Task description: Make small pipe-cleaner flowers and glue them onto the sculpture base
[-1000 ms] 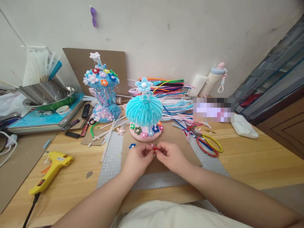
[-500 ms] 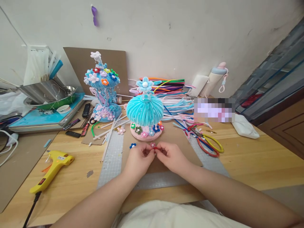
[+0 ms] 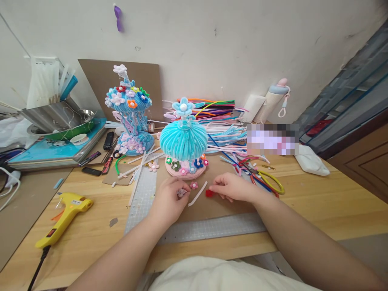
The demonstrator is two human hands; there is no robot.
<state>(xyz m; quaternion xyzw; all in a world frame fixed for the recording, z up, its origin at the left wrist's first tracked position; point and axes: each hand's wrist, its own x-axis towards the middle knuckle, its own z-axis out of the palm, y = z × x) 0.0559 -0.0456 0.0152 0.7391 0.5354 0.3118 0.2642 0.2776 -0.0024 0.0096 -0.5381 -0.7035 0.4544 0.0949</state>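
Note:
My left hand [image 3: 169, 202] is over the left part of the cardboard sheet [image 3: 224, 206], its fingers closed around a small pale lilac-grey flower [image 3: 181, 193]. At the right, my right hand [image 3: 232, 187] pinches a red fuzzy piece [image 3: 209, 193] at its fingertips, low over the cardboard; its exact shape is unclear. Between the hands lie a pink pipe-cleaner flower [image 3: 193, 185] and a white pipe-cleaner strip [image 3: 198, 194]. Just behind stands a turquoise domed pipe-cleaner piece [image 3: 184, 140] on a pink round base with several small flowers.
A yellow glue gun [image 3: 65, 216] lies at left. A finished-looking blue flowered piece [image 3: 129, 99] stands behind it, near pipe-cleaner bundles [image 3: 227, 133]. Scissors with yellow handles [image 3: 273, 181] lie at right. A grey cutting mat [image 3: 212, 230] is under the cardboard.
My hands have moved apart, and the red piece has gone right with my right hand. The white strip now shows between them. The blue flower is now out of sight near my left hand.

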